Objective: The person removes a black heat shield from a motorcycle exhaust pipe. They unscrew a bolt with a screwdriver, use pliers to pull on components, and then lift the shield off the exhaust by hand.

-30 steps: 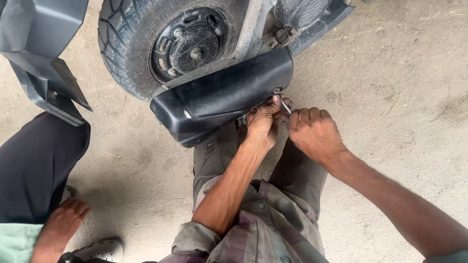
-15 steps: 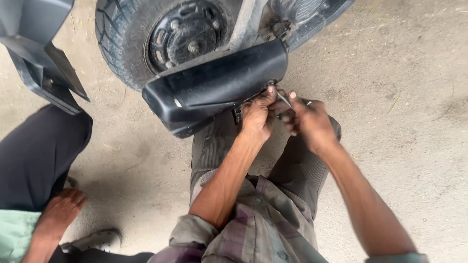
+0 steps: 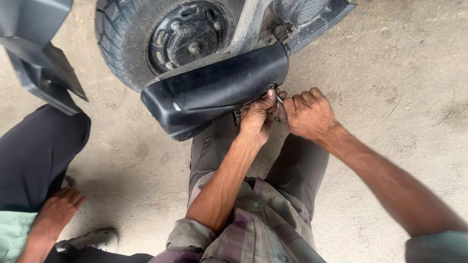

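1. The left hand (image 3: 257, 118) reaches forward from a bent elbow, wrist straight, fingertips pressed against the lower right end of the black plastic guard (image 3: 214, 90).
2. Its grip is pinched together on something small at that edge; the held piece is hidden by the fingers.
3. The right hand (image 3: 308, 115) comes in from the right on an outstretched forearm and sits just beside the left hand, knuckles up.
4. Its grip is curled into a fist around a thin metal tool (image 3: 279, 100), of which only a short bright tip shows between the two hands.
5. The black plastic guard is glossy, long and curved, tilted down to the left, with a rounded left end.
6. Just behind the guard stands a tyre (image 3: 124, 41) with a dark wheel hub (image 3: 191, 34).
7. Below the guard are the person's knees in grey trousers (image 3: 214, 148), over a concrete floor (image 3: 399, 63).
8. Well left of the guard, another person's hand (image 3: 56, 212) rests by a dark trouser leg (image 3: 36, 156); a grey body panel (image 3: 36, 48) lies above it.
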